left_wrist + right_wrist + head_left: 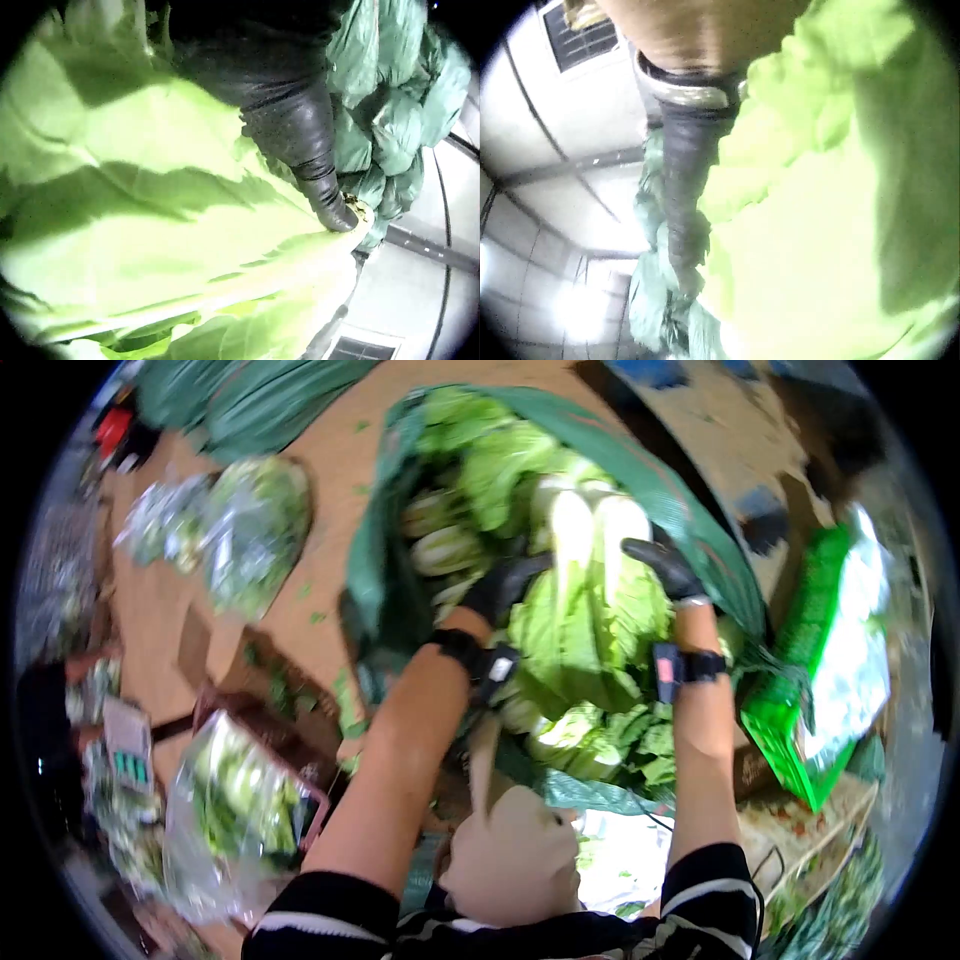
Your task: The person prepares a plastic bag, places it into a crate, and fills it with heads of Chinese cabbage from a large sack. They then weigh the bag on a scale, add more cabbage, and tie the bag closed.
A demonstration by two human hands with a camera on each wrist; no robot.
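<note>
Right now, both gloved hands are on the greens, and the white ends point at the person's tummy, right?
No, the head view shows the white ends pointing away, leafy ends nearer. The left hand and right hand are on the greens, yes.

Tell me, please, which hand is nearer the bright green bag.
Right. The right hand grips the cabbages on the side toward the bright green bag; the left hand is on their other side, farther away.

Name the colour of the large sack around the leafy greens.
Dark green sack, with faint reddish stripes; the head view shows it best.
</note>
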